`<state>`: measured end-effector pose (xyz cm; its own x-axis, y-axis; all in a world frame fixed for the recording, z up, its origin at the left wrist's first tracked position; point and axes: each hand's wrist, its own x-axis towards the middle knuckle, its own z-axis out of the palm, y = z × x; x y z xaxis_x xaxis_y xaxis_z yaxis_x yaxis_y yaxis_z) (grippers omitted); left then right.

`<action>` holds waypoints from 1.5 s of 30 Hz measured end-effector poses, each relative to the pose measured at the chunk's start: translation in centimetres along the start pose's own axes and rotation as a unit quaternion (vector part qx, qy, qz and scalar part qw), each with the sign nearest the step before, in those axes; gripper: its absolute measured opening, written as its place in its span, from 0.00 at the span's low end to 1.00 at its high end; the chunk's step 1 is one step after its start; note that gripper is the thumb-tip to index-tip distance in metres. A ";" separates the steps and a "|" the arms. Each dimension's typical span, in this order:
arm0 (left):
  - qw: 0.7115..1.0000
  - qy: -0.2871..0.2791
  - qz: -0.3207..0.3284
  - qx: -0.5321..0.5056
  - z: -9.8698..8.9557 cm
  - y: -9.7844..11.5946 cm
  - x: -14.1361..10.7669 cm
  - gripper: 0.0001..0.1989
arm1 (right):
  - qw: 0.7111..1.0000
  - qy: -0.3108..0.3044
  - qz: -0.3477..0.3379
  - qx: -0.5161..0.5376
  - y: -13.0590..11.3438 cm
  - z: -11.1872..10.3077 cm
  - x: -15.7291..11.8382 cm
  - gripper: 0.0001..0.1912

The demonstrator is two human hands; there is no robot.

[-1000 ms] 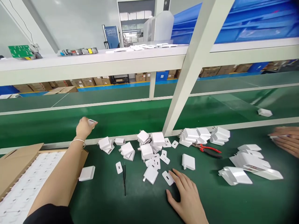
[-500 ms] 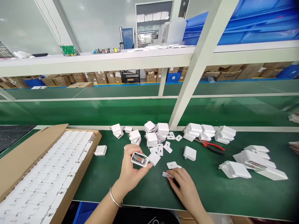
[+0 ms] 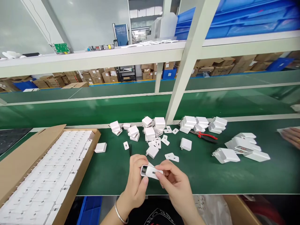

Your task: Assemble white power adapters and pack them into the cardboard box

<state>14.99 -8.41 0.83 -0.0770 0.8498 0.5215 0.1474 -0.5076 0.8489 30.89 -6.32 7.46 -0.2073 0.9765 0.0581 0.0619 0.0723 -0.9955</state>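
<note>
My left hand (image 3: 136, 182) is closed around a white charger housing (image 3: 142, 169), whose open end faces me with dark parts inside. Between the thumb and fingers of my right hand (image 3: 175, 184) is a white end cover (image 3: 152, 172) with a small slot. The cover lies across part of the housing's opening, tilted, not flush. Just beyond my hands, loose end covers (image 3: 172, 157) lie on the green bench. A single white charger (image 3: 186, 144) sits farther right, and black tweezers (image 3: 130, 148) stick out beyond my left fingers.
An open carton (image 3: 85, 162) of white chargers stands at left. Charger groups (image 3: 150, 133) line the bench's back, near a metal post (image 3: 181, 75). Red-handled pliers (image 3: 206, 136) lie right of centre, with more housings (image 3: 243, 147) beyond. Another person's hand (image 3: 292, 136) is at the right edge.
My right hand has lifted the end cover off the bench and brought it to the housing. My left hand has lowered the housing towards me. The view has shifted slightly.
</note>
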 end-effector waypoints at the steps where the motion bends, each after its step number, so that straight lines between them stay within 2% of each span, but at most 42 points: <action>1: 1.000 0.006 -0.011 -0.004 0.2 -0.1 -0.3 0.14 | 1.000 -0.009 -0.004 -0.004 -0.2 0.4 0.2 0.06; 7: 0.999 0.029 -0.026 0.000 1.2 0.1 -0.7 0.11 | 1.000 -0.030 0.008 -0.003 1.3 1.0 0.6 0.05; 11: 0.993 0.108 -0.037 -0.031 1.9 -0.4 -1.1 0.11 | 0.990 -0.052 0.097 0.092 2.4 1.6 0.7 0.25; 14: 0.988 0.139 -0.034 -0.050 2.2 -0.9 -1.6 0.11 | 0.977 -0.109 0.142 0.113 2.7 1.9 0.8 0.22; 16: 0.989 0.117 -0.074 -0.054 2.1 -1.1 -1.8 0.14 | 0.979 -0.112 0.128 0.111 2.8 1.9 0.9 0.20; 19: 0.987 0.073 -0.136 -0.054 1.4 -1.4 -1.8 0.19 | 0.992 -0.074 0.063 0.078 3.2 1.4 1.1 0.20; 24: 0.990 0.022 -0.129 -0.060 0.5 -1.9 -1.6 0.17 | 0.996 -0.080 0.027 0.036 3.8 0.7 1.2 0.19; 28: 0.992 0.047 -0.112 -0.045 1.0 -2.0 -1.9 0.16 | 0.996 -0.063 0.023 0.053 4.5 1.4 1.0 0.22; 31: 0.988 0.073 -0.129 -0.046 2.1 -2.3 -2.4 0.17 | 0.998 -0.031 0.028 0.051 5.2 2.2 1.0 0.24; 35: 0.979 0.118 -0.153 -0.057 3.2 -2.8 -2.9 0.16 | 1.000 0.007 0.002 0.030 6.2 2.6 1.0 0.19; 39: 0.977 0.134 -0.151 -0.068 3.6 -3.4 -2.9 0.16 | 0.999 0.035 -0.025 -0.010 6.9 2.7 0.8 0.16; 42: 0.974 0.144 -0.158 -0.073 3.5 -3.9 -2.9 0.17 | 0.999 0.033 -0.024 -0.018 7.4 2.8 0.8 0.16; 45: 0.966 0.132 -0.190 -0.113 3.0 -4.6 -3.1 0.16 | 1.000 0.003 -0.011 -0.016 7.8 2.4 1.0 0.17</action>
<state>17.51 -8.24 -4.97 -0.3366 0.9302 0.1464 -0.1586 -0.2093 0.9649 28.84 -5.22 -0.45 -0.2027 0.9760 0.0796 0.0889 0.0993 -0.9911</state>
